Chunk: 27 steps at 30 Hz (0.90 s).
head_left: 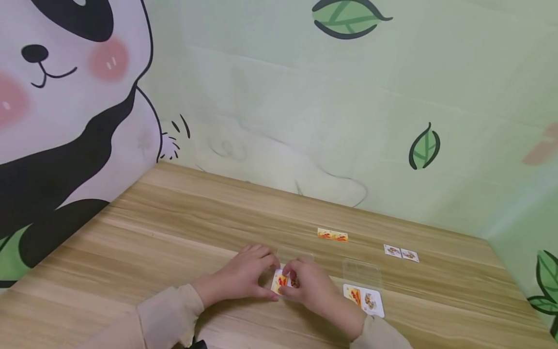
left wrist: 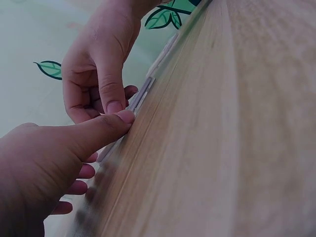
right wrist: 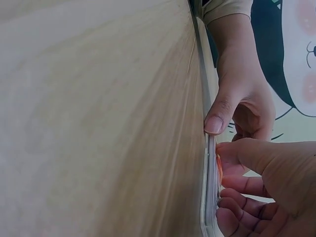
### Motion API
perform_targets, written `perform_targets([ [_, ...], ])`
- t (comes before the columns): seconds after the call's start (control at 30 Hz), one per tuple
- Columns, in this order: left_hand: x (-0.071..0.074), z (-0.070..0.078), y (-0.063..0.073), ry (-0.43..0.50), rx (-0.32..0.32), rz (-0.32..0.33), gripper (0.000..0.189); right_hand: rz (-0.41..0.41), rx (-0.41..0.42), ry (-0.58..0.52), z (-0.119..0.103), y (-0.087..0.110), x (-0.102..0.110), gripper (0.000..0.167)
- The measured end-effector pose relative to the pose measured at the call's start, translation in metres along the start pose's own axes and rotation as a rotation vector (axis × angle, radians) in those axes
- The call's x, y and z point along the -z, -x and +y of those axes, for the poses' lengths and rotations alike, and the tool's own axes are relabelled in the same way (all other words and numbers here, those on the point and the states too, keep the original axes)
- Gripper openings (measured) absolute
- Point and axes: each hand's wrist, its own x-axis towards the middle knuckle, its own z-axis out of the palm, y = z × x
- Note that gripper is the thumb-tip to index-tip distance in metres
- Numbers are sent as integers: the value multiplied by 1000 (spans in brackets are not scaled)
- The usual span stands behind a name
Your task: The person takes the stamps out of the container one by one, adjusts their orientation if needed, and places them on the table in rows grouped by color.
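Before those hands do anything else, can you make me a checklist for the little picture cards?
1. Left hand touching the edge of the near card: ok.
2. Right hand fingers at the orange picture: ok.
3. Orange picture lying flat: cannot tell, fingers partly cover it.
4. Clear cover off the near card: ok, it's behind it.
5. Card on the right covered: not ok, its clear flap lies behind it.
6. Orange strip and white strip away from the hands: ok.

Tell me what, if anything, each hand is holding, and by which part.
The left hand holds the clear case by its left end; the right hand seems to pinch a small orange card by its edges.
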Motion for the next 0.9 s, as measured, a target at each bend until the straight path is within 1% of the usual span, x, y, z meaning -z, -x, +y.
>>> perform_targets([
  [0.4,0,1,1,-14,-3,4,56,-17,-31,54,-6,-1,2,26],
  [0.9,0,0,1,-19,-8,9,56,11,-44,71,-8,-1,1,27],
])
